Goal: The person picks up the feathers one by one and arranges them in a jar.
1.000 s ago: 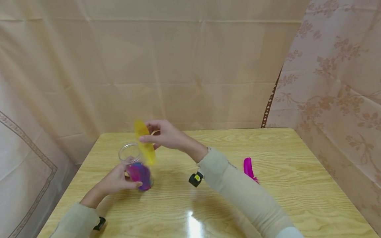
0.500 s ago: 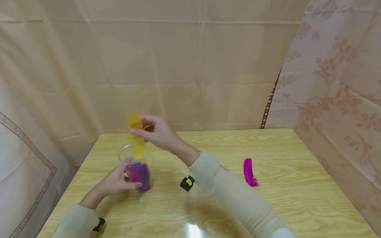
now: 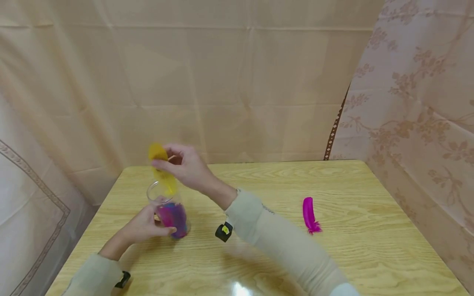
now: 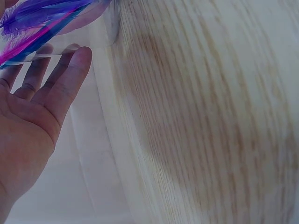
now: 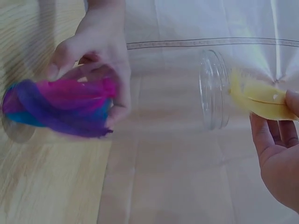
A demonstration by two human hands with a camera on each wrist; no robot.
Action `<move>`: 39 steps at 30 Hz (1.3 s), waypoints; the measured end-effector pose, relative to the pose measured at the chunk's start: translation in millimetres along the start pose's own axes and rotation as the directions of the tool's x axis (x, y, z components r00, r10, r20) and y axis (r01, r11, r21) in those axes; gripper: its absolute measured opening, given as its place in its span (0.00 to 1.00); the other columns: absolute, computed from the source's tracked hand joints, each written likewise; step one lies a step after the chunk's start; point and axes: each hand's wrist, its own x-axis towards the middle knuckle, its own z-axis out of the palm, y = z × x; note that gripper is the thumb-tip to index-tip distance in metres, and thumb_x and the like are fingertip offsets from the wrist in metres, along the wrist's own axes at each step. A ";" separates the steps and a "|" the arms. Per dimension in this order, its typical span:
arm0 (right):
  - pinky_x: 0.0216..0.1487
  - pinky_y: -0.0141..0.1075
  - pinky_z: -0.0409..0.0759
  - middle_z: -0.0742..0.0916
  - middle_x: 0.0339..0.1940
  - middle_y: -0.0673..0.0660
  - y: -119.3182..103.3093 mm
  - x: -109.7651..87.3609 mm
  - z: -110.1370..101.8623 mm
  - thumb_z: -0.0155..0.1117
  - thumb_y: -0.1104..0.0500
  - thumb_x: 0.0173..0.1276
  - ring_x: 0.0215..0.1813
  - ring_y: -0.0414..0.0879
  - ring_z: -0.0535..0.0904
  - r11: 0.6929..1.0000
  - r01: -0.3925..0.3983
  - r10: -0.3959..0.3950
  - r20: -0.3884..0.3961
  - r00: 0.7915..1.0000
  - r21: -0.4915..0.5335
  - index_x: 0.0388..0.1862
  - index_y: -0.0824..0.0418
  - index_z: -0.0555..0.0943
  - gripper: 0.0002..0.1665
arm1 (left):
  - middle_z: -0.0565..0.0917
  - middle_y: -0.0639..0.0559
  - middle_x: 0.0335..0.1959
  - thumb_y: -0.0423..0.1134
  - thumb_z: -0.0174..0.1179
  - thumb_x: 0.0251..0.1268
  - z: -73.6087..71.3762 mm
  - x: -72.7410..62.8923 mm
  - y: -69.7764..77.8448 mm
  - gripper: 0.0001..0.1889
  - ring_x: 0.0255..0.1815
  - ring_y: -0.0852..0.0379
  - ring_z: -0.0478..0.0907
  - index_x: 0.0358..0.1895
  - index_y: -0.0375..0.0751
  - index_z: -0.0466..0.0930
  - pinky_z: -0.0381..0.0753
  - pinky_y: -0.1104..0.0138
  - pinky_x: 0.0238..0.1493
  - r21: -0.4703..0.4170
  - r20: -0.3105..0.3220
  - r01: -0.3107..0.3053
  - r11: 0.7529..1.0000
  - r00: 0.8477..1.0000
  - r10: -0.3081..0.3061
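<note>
A tall clear jar point(image 5: 215, 91) holds purple, blue and pink feathers point(image 5: 65, 105) bunched at its bottom. My left hand point(image 3: 142, 225) grips the jar round its lower part; in the left wrist view the fingers point(image 4: 70, 84) lie along its wall. Between thumb and fingers, my right hand point(image 3: 189, 169) pinches a yellow feather point(image 3: 158, 152). The feather hangs downward, and its lower end overlaps the jar's mouth in the head view. Seen from the right wrist, the feather's fluffy end is right at the rim.
A magenta feather point(image 3: 310, 216) lies on the wooden table point(image 3: 259, 181), right of the right forearm. Beige curtains point(image 3: 237, 82) hang behind the table, with patterned cloth point(image 3: 426, 102) along the right side. Both wrists carry small black straps.
My right hand has moved left with the yellow feather, bringing it over the jar's mouth. The feather has turned more upright, then leaned slightly. The left hand and jar have stayed in place.
</note>
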 end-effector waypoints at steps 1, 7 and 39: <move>0.42 0.36 0.86 0.88 0.38 0.56 -0.1 0.2 0.9 0.70 0.66 0.68 0.35 0.40 0.85 1.000 -0.003 0.003 -0.002 1.000 0.001 0.44 0.68 0.83 0.08 | 0.70 0.40 0.62 0.29 0.76 0.53 0.1 0.0 -0.2 0.31 0.55 0.54 0.78 0.63 0.40 0.75 0.86 0.59 0.47 -0.002 0.000 -0.003 1.000 1.000 0.003; 0.42 0.36 0.86 0.88 0.38 0.56 -1.0 0.6 6.6 0.69 0.64 0.70 0.36 0.43 0.85 1.000 -0.007 0.007 0.009 1.000 0.001 0.45 0.66 0.84 0.08 | 0.73 0.40 0.60 0.29 0.76 0.54 -0.2 -0.2 -0.4 0.30 0.53 0.54 0.79 0.61 0.40 0.76 0.86 0.59 0.47 -0.004 0.006 0.000 1.000 1.000 0.000; 0.41 0.31 0.85 0.85 0.38 0.47 15.7 -6.0 14.1 0.70 0.59 0.71 0.35 0.39 0.83 0.988 -0.070 0.084 0.095 0.992 -0.139 0.50 0.62 0.84 0.12 | 0.82 0.46 0.54 0.32 0.75 0.56 -1.1 -1.4 0.1 0.31 0.52 0.53 0.81 0.63 0.40 0.72 0.84 0.62 0.50 0.043 0.007 0.039 0.998 0.999 -0.039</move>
